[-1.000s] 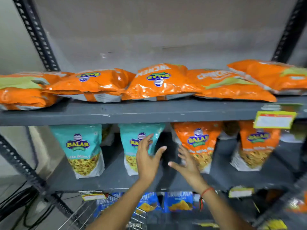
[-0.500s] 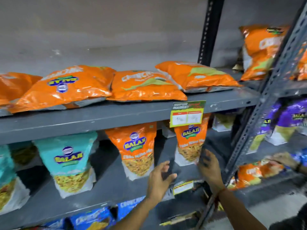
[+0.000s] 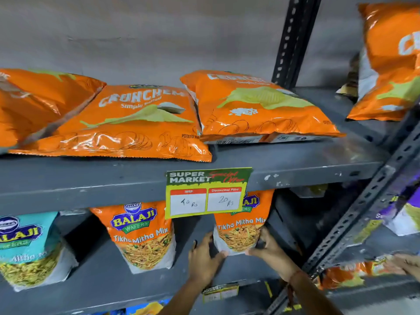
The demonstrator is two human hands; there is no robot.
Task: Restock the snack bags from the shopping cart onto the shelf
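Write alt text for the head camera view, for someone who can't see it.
Both hands, left hand and right hand, hold the base of an upright orange Tikha Mitha Mix bag on a grey shelf. A price tag hangs above; orange Crunchem bags lie flat overhead.

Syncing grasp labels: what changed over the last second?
Both hands went right along the middle shelf: left hand and right hand now clasp the Tikha Mitha Mix pouch under the price tag. Bags on both shelves look unmoved.

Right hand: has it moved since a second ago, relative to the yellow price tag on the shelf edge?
Yes. The right hand went rightward from the gap left of the price tag to the orange pouch below it.
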